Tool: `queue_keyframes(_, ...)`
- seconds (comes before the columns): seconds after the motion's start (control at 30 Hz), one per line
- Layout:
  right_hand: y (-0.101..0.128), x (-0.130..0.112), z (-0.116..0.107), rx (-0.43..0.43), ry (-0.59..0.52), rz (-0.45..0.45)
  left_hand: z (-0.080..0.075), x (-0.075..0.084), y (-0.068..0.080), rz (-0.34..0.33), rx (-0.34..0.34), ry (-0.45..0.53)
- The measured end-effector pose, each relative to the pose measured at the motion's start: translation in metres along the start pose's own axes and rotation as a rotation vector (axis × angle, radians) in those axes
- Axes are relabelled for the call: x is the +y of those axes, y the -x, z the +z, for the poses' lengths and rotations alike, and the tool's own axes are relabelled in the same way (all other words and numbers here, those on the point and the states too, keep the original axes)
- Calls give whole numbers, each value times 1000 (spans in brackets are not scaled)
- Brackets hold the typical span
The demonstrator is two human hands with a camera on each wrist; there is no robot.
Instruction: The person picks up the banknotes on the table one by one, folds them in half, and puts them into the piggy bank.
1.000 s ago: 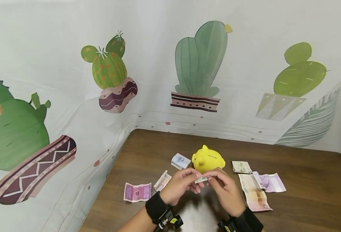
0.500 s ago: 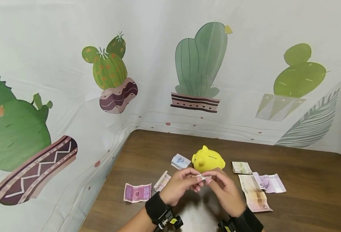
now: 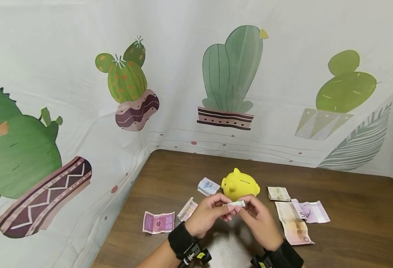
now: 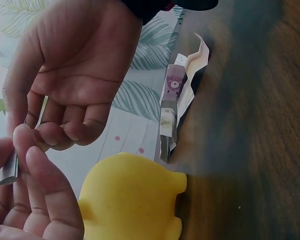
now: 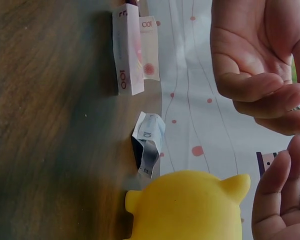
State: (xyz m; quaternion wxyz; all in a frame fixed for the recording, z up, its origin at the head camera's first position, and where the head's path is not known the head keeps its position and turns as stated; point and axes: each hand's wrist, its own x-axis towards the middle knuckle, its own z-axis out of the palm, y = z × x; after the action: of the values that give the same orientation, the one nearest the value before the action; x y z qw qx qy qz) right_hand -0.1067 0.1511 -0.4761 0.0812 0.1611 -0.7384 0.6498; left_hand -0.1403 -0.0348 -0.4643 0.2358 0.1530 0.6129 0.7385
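Since the earlier frame the folded banknote has turned from hanging below your fingertips to lying nearly level between them, and it sits a little higher, closer to the yellow piggy bank; your hands have hardly shifted.

Your left hand pinches the note's left end between thumb and forefinger, the other fingers curled beneath. Your right hand pinches the right end the same way. In the left wrist view the note shows as a thin grey strip edge-on, clamped between fingertips.

The note is held in the air above the table, just in front of the piggy bank and not touching it. The bank stands directly beyond your grip with its slot on top, and it fills the lower part of both wrist views.

Beyond your left hand, beside the bank, lies a small folded bluish note. Left of your grip lies a folded pale pink note, and farther left a flat pink note. Right of the grip, a folded greenish note rests beside the bank; nearer you on that side a long beige note and a purple note overlap. A cactus-print cloth hangs behind the table.
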Motion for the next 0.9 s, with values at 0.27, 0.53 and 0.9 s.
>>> queue_keyframes(0.27, 0, 0, -1, 29, -11, -17, 0, 1, -1, -10, 20, 0)
queue_keyframes(0.53, -1, -3, -1, 52, -133, -12, 0, 1, -1, -6, 37, -3)
queue_keyframes(0.9, -1, -8, -1, 157, -107, 56, -1, -3, -1, -2, 4, -52)
